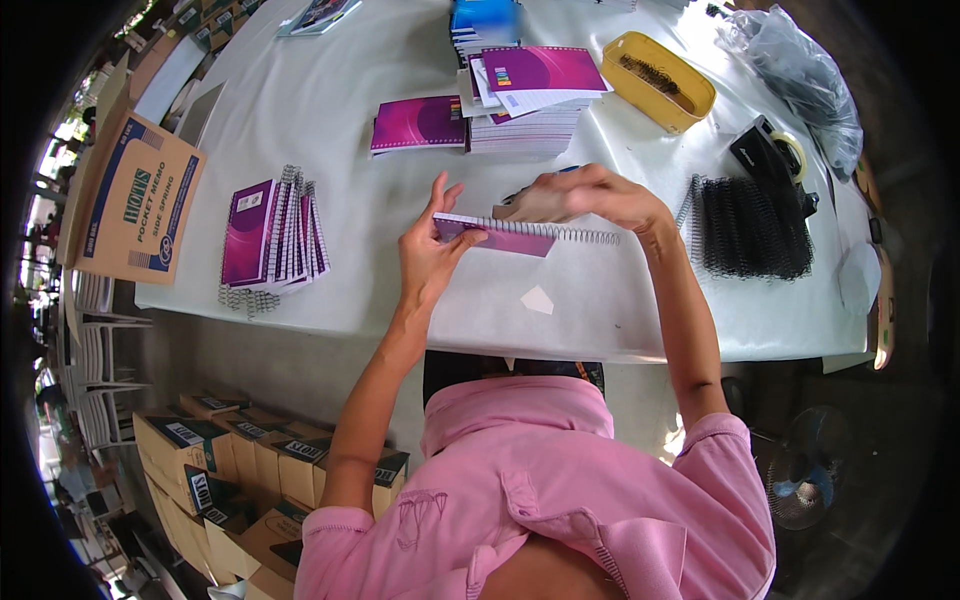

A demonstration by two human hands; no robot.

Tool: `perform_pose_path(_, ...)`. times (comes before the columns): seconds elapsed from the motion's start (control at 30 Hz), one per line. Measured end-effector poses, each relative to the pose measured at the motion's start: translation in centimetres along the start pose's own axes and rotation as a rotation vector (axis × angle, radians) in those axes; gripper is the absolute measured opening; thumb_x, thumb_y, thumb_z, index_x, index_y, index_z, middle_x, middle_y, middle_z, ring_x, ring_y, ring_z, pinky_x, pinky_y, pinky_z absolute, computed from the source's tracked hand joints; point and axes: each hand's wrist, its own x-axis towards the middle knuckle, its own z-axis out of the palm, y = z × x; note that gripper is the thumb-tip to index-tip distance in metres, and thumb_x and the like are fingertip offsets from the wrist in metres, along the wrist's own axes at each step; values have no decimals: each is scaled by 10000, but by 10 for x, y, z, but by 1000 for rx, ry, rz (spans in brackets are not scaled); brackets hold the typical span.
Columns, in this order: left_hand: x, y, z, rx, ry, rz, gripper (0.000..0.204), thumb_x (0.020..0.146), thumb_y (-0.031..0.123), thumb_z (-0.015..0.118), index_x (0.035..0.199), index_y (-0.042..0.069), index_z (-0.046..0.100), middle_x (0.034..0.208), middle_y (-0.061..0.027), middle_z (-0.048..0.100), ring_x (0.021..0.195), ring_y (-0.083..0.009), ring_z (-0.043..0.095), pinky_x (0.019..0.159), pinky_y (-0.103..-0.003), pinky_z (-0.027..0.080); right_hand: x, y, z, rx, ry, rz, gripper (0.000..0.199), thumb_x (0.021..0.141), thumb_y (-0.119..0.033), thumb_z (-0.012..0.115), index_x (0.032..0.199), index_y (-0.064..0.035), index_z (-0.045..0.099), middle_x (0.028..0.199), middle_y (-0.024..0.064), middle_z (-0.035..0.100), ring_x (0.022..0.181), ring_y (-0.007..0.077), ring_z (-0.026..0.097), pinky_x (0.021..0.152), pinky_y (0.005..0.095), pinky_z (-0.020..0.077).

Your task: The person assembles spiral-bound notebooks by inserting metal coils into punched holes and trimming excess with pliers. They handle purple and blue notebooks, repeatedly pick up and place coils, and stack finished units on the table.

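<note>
Lying crosswise above the white table (pixel 330 120), the purple spiral-bound notepad (pixel 500 238) ran left to right between both hands, its wire coil along the far edge and toward the right. The left hand (pixel 428 258) was pinched shut on its left end, while the right hand (pixel 600 195) was closed on a stiff brown card (pixel 528 208) at the coil. Glossy finished pads (pixel 275 232) lay fanned farther left, and black wire coils (pixel 752 228) bristled to the right.

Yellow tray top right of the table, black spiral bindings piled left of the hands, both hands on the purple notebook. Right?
Not quite. In the head view the black spiral bindings lie right of the hands, below the yellow tray. Left hand and right hand do hold the purple notebook.
</note>
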Motion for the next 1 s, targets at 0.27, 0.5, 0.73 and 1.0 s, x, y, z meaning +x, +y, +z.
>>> perform_pose_path(0.27, 3, -5, -6, -19, -54, 7, 808, 782, 44, 752, 1476, 131, 348, 1374, -177, 521, 1206, -159, 522, 921, -256, 474, 12, -17, 17, -361, 99, 166, 677, 786, -580, 665, 1130, 4, 678, 1000, 129, 667, 1011, 233, 581, 945, 355, 415)
perform_pose_path(0.5, 7, -10, -7, -33, -72, 15, 790, 777, 2, 750, 1462, 133, 380, 1360, -129, 545, 1151, -135, 530, 906, -245, 463, 26, -11, 11, -326, 4, 122, 626, 805, -553, 669, 1081, 8, 694, 998, 97, 666, 981, 201, 576, 923, 345, 415)
perform_pose_path(0.73, 7, 1, -16, -99, -157, -42, 743, 796, 40, 752, 1448, 110, 403, 1335, -119, 564, 1117, -124, 538, 857, -233, 481, 22, -14, 5, -324, 41, 111, 655, 815, -603, 634, 1065, -1, 696, 971, 108, 670, 952, 227, 587, 873, 344, 438)
perform_pose_path(1.0, 17, 22, -35, -95, -458, -184, 644, 896, 295, 682, 1413, 11, 426, 1386, -117, 517, 1254, -141, 482, 1014, -281, 397, -22, 13, -12, -1413, 774, -74, 128, 848, -78, 610, 924, -57, 710, 1181, 82, 581, 1163, 267, 485, 972, 488, 338)
